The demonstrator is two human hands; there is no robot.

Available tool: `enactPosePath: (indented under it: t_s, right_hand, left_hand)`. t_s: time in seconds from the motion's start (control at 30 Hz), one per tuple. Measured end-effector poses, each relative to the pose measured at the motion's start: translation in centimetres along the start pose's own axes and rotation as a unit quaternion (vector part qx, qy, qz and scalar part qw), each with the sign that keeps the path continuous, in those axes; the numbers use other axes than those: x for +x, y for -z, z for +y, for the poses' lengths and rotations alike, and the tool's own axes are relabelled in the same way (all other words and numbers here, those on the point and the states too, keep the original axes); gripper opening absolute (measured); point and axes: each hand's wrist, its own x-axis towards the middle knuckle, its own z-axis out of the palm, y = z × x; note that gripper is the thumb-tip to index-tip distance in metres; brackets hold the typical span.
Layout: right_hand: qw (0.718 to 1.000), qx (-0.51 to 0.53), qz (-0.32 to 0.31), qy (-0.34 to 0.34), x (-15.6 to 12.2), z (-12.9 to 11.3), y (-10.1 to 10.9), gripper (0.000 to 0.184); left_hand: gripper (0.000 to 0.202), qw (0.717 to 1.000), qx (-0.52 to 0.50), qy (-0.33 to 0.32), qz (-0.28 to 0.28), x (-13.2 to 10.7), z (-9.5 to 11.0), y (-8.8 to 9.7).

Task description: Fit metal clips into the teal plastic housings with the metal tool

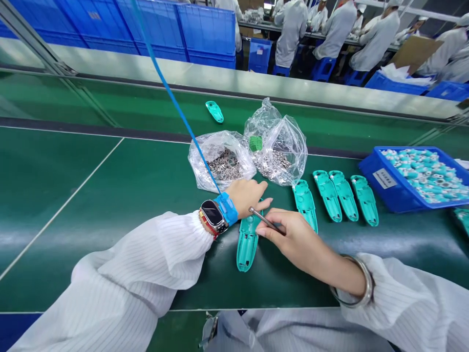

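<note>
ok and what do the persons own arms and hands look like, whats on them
Both arms wear loose white pinstriped sleeves with gathered cuffs. The left hand and right hand are bare. On the left are a blue strap with a blue cord, a black-faced smartwatch and a red beaded bracelet; on the right, a wide silver bangle.

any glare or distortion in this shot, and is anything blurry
In the head view, pale glare streaks across the green conveyor belt at lower left, and the clear plastic bag throws bright highlights; wide-angle distortion slants the belt's edges; the right hand and metal tweezers look sharp, with no clear motion blur.
</note>
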Motion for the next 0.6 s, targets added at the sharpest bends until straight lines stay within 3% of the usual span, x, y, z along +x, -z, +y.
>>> enactPosePath:
  t_s: [0.17, 0.6]
  right_hand:
    - [0.991, -0.055, 0.075, 0.097, 0.3, 0.4, -1.7, 0.023]
    - [0.983, -0.137, 0.087, 0.091, 0.1, 0.6, -2.6, 0.020]
  left_hand:
    - [0.043, 0.998, -0.029, 0.051, 0.018, 0.3, 0.5, -0.1]
    - [0.042, 0.995, -0.072, 0.058, 0.035, 0.4, 0.7, -0.4]
